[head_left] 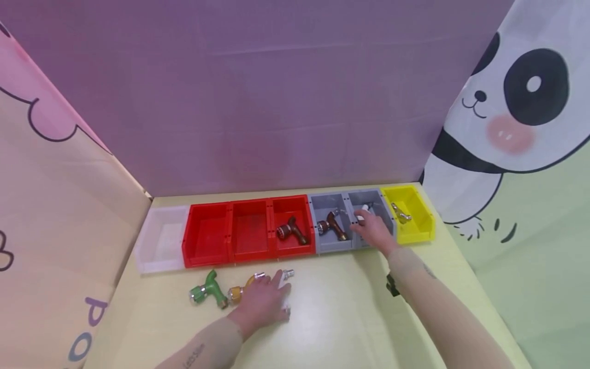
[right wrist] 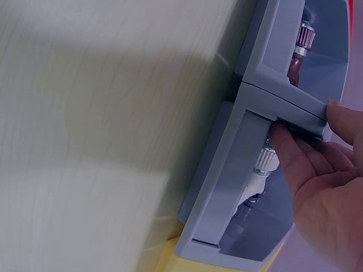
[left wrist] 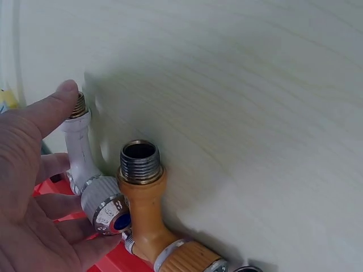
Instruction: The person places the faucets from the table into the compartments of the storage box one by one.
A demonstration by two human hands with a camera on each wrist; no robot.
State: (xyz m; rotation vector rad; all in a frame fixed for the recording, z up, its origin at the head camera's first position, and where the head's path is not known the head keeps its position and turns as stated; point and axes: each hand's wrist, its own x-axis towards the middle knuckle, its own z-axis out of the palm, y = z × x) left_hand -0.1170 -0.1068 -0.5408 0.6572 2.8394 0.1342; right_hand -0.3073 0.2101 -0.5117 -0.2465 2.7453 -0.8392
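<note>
White tap on the bench is gripped by the left hand: thumb laid on its threaded end, fingers bent along its body and knob. Tightness of the grip cannot be told. Orange tap is set just beside that hand, on its left, partly covered by it in the head view. Green tap is placed farther left of the same hand, beyond the orange one.

Right hand is reached into the right grey bin. Its thumb is rested on the rim at the divider, its fingers are put inside. Second white tap is seen in that bin, right by the fingers; fingertips are partly hidden, so whether it is held cannot be told.

Left of the right hand, a brown tap is contained in the left grey bin; past it, a dark brown tap in the nearest red bin. Two more red bins and a white bin are lined up ahead of the left hand and to its left. To the right of the right hand, a silver tap is held in the yellow bin.
</note>
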